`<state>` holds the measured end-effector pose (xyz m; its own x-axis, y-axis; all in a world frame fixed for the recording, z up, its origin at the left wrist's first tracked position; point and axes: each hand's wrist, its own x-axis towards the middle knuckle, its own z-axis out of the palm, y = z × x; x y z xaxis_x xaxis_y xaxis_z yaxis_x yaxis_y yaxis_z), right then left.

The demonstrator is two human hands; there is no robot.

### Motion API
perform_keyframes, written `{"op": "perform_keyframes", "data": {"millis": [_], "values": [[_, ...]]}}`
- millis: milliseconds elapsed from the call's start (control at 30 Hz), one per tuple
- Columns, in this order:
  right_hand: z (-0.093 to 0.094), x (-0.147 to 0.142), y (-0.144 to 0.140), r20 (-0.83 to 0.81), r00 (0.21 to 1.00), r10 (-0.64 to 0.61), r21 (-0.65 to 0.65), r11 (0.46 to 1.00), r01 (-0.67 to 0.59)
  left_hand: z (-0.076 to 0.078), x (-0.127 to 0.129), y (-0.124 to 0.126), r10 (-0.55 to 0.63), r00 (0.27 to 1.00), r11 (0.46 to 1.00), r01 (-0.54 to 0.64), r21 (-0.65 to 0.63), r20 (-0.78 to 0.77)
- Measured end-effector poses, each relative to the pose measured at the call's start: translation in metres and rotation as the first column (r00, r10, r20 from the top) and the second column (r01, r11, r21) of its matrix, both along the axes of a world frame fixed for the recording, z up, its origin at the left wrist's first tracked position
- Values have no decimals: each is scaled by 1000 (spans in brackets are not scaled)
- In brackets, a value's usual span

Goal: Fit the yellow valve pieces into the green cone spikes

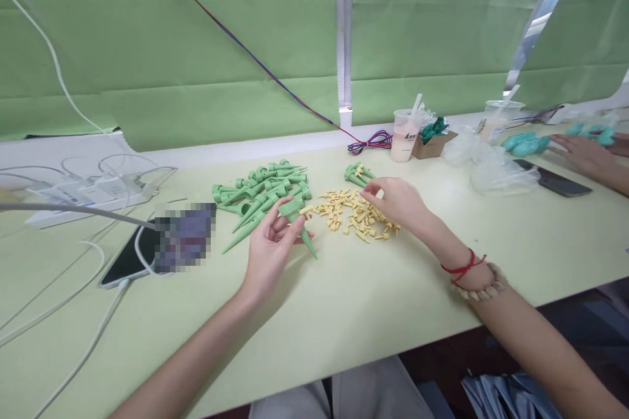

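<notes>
- The left hand (269,250) pinches one green spike (297,222) near its wide head, fingers curled round it, the point slanting down toward the table (344,314). A yellow insert (306,210) looks seated in the spike's side port, though the view is too small to be sure.
- The right hand (399,201) lies over the yellow pile (356,214), thumb and forefinger drawn together at the pile's far edge; whether they already pinch a piece I cannot tell.
- Judged from how the parts lie, the work is somewhere in the middle: a big green heap (263,193) sits just left of the held spike, and a small bunch of spikes (356,173) lies apart beyond the yellow pile. Which group is finished cannot be read from here.
- Plenty of yellow pieces are left, so much seems to be still to do.
- Further left, a phone (128,258) lies on a white cable (73,366), with a power strip (88,195) behind it.
- Further right stand a drink cup (405,135), a small box (433,144) and clear bags (484,163).
- At the far right another person's hand (584,154) rests on the table by teal parts (525,143) and a second phone (557,180).
</notes>
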<state>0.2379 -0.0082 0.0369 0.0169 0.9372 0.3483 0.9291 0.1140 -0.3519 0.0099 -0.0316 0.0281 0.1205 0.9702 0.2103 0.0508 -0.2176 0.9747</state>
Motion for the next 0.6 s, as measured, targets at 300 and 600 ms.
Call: {"op": "perform_keyframes", "data": {"millis": [300, 600], "values": [[-8, 5, 3, 50, 969, 242, -259, 940, -221, -3, 1, 3, -32, 995, 993, 43, -106, 98], [-21, -7, 5, -7, 877, 481, -185, 861, -474, -6, 2, 3, -59, 993, 990, 72, -122, 105]]}}
